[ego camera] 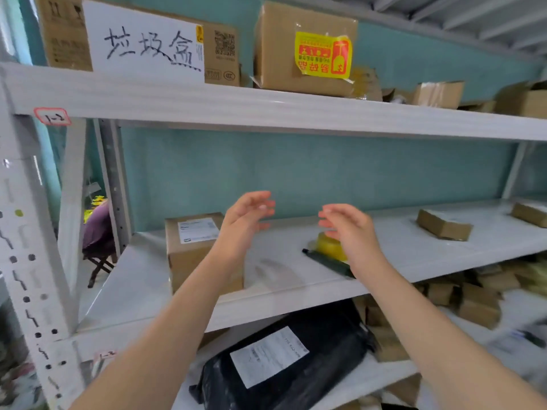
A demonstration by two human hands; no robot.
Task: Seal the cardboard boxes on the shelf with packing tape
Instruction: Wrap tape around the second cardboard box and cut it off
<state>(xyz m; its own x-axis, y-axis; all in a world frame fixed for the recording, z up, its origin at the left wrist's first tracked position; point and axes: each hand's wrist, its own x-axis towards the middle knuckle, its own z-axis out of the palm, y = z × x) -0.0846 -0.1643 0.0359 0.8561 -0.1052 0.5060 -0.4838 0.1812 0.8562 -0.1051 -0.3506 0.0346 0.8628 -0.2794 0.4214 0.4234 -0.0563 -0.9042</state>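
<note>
A brown cardboard box point(189, 253) with a white label stands on the white middle shelf point(281, 294) at the left. My left hand point(245, 218) hovers open just right of it, above the shelf, fingers spread. My right hand point(349, 229) is raised opposite it, also open and holding nothing. Behind my right hand lies a yellowish roll of packing tape point(327, 247) on a dark dispenser point(325, 261); the hand partly hides it. Two flatter cardboard boxes lie further right on the same shelf, one point(444, 224) near and one point(531, 213) at the edge of view.
The top shelf carries large cartons, one with a handwritten white sign point(145, 44), one with a yellow fragile sticker point(324, 54). Below, a black mailer bag point(284, 359) and several small cardboard boxes point(473, 303) fill the lower shelf. A perforated upright post point(29, 261) stands at left.
</note>
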